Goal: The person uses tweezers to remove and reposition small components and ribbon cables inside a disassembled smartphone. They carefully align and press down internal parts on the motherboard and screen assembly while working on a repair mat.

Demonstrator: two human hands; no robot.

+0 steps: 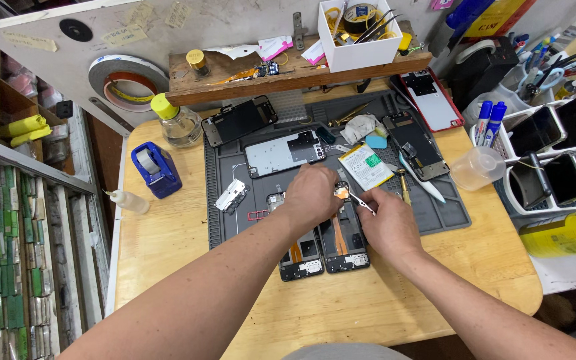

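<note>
Grey mat [448,213] clutter surrounds left hand [311,197] gripping part [341,193], right hand [388,223] pinching tweezers [361,202].

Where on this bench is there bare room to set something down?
Bare wooden tabletop lies left of the grey work mat, between the blue tape dispenser and the left forearm. More shows along the near edge, below the two opened phones. The mat is crowded with phone parts around the left hand and right hand.

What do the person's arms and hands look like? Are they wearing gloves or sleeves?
No gloves and no sleeves in view: both forearms are bare right down to the picture's lower edge. The left hand and right hand are bare too, with no rings, watch or bands visible.
</note>
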